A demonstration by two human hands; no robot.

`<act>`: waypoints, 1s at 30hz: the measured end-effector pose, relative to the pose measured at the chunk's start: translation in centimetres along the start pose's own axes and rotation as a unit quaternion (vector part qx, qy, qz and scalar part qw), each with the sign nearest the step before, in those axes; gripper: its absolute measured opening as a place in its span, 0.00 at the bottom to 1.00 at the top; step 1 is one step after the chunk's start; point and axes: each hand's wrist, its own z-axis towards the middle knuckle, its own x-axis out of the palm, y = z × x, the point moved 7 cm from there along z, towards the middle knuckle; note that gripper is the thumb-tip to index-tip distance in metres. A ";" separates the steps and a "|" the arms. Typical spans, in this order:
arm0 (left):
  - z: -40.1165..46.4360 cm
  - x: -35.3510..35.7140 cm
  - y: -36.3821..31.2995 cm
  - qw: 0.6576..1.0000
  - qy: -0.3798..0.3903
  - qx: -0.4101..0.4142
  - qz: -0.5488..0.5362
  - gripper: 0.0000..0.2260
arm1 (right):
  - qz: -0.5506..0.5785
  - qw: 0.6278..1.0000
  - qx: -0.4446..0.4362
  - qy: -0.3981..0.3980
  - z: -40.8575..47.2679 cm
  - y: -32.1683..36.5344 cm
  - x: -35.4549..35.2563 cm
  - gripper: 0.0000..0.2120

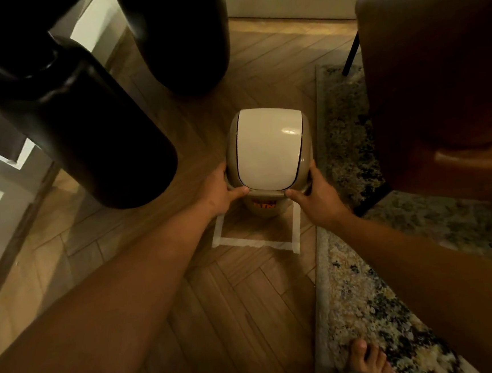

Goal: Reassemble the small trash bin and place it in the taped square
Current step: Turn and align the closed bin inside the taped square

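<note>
A small beige trash bin (268, 151) with a white swing lid sits over the taped square (255, 240) on the wooden floor, its lid section on top of the body. An orange label shows on the body just below the rim. My left hand (220, 193) grips the bin's rim on the left side, thumb along the front edge. On the right side my right hand (318, 196) grips the same rim. The square's front and side tape strips are visible; its far part is hidden behind the bin.
Two large black rounded objects (85, 126) loom at the upper left and centre. A brown chair (436, 65) with a thin black leg stands at the right on a patterned rug (367, 294). A bare foot (368, 360) rests on the rug's near edge.
</note>
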 end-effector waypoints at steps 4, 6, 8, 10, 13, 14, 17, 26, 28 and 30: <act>-1.7 0.0 1.1 1.000 -0.006 0.012 -0.015 0.37 | -0.009 1.000 0.001 -0.022 -2.5 -0.5 1.1 0.49; -2.6 0.0 2.0 1.000 -0.007 0.010 -0.008 0.38 | -0.005 1.000 0.001 -0.021 -3.3 -0.7 1.6 0.50; -3.3 0.0 2.5 1.000 -0.004 0.004 -0.001 0.39 | -0.010 1.000 0.003 -0.020 -3.9 -0.7 1.9 0.50; -3.9 -0.2 2.5 1.000 0.000 0.002 0.002 0.40 | -0.014 1.000 0.006 -0.017 -4.3 -0.8 2.1 0.50; -4.2 -0.6 2.6 1.000 0.016 -0.006 0.008 0.40 | -0.005 1.000 0.006 0.002 -4.8 -0.4 2.1 0.48; -4.3 -0.8 2.7 1.000 0.021 -0.010 0.008 0.40 | -0.007 1.000 0.003 0.010 -4.8 -0.3 2.3 0.48; -4.1 -1.1 3.2 1.000 0.025 -0.014 0.004 0.40 | -0.027 0.999 0.000 0.037 -4.9 0.3 2.2 0.47; -2.1 -1.2 2.4 1.000 -0.013 -0.024 0.011 0.40 | -0.052 0.997 0.027 0.058 -1.5 0.8 1.3 0.46; -1.5 -1.3 2.2 1.000 -0.012 -0.024 0.016 0.39 | -0.050 0.997 0.026 0.057 -1.0 0.9 1.3 0.46; -1.0 -1.5 2.2 0.999 -0.007 -0.023 0.023 0.39 | -0.040 0.997 0.027 0.054 -0.8 0.9 1.3 0.46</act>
